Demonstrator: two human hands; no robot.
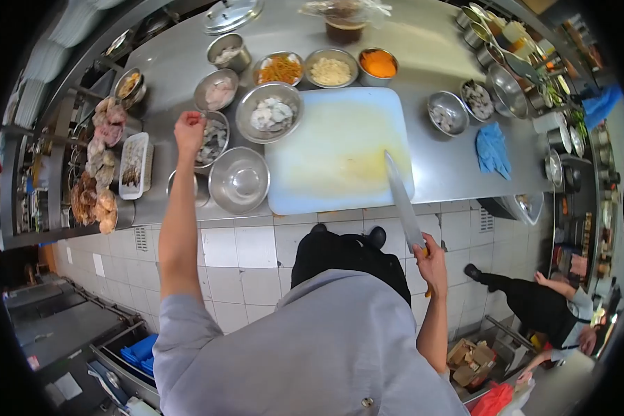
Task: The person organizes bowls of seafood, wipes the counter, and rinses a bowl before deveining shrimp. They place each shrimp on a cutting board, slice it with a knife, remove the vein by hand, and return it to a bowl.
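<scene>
My right hand point(432, 265) is wrapped round the handle of a large kitchen knife point(404, 204). Its blade points away from me, the tip over the right part of a white cutting board point(326, 159) stained yellow. At the left, my left hand point(190, 130) is pinched closed at the edge of a metal bowl of grey, shrimp-like pieces point(213, 139); anything between the fingertips is too small to make out. Beside that bowl stand a larger bowl of pale seafood pieces point(273, 114) and an empty steel bowl point(239, 180).
Behind the board are bowls of orange-brown strips point(280, 69), pale shreds point(331, 71) and orange food point(378, 64). A white basket point(134, 166) stands far left. A blue cloth point(492, 151) lies right, near a small bowl point(448, 113). Another person point(544, 305) is at the right.
</scene>
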